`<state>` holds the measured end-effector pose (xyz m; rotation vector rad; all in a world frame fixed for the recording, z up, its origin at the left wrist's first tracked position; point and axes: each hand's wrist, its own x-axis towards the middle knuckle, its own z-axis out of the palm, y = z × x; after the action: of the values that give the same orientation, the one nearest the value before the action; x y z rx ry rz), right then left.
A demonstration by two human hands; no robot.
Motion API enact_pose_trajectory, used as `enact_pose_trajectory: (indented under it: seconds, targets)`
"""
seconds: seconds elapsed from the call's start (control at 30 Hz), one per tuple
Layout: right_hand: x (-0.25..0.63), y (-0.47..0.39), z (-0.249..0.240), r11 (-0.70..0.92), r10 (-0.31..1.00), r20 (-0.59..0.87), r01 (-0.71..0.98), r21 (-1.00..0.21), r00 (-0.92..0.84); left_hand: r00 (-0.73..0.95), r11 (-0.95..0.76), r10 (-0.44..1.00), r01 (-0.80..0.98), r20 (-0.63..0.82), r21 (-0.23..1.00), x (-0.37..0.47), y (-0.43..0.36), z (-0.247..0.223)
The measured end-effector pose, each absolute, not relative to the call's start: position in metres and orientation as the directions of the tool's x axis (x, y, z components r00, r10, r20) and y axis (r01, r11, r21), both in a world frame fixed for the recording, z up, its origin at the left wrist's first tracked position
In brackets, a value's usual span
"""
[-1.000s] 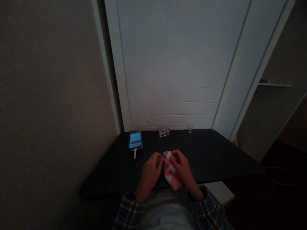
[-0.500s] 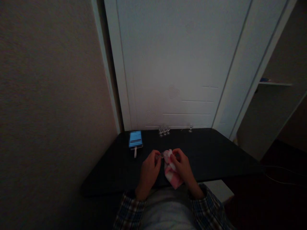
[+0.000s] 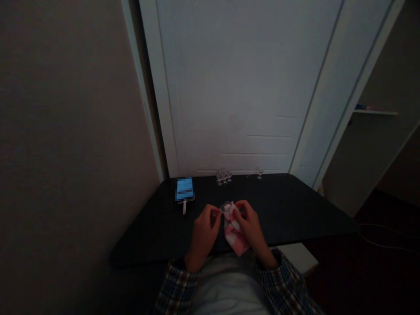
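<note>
One white panelled door [image 3: 236,65] is seen behind a black table [image 3: 282,214]. Over the table's near half, the left hand [image 3: 204,229] is curled, a small clear object [image 3: 225,206] pinched at its fingertips, while a pink-and-white cloth [image 3: 233,232] is gripped between thumb and fingers by the right hand [image 3: 250,223], against the object. A blue-screened device [image 3: 184,189] is propped far left; clustered stemmed glasses [image 3: 223,177] and a lone glass [image 3: 260,174] are lined along the far edge.
</note>
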<state>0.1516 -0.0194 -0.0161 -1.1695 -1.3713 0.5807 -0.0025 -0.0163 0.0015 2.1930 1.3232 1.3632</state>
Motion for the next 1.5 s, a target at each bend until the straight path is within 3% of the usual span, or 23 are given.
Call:
enact_pose_trajectory:
  seconds: [0.4,0.8,1.33,1.5]
  targets:
    - [0.150,-0.020,-0.013,0.397,0.880,0.445,0.257,-0.881,0.167,0.269,-0.569,0.818,0.506,0.508,0.648,0.000,-0.013,0.001]
    - [0.153,-0.020,-0.013,0.443,0.867,0.489,0.298,-0.845,0.098,0.222,-0.561,0.819,0.505,0.529,0.656,-0.002,-0.009,-0.002]
    - [0.151,-0.031,-0.001,0.573,0.793,0.609,0.365,-0.734,-0.022,0.250,-0.573,0.797,0.597,0.549,0.561,-0.001,-0.013,0.003]
    - [0.148,-0.030,-0.003,0.551,0.811,0.585,0.335,-0.764,0.000,0.229,-0.586,0.781,0.590,0.581,0.556,-0.001,-0.015,0.006]
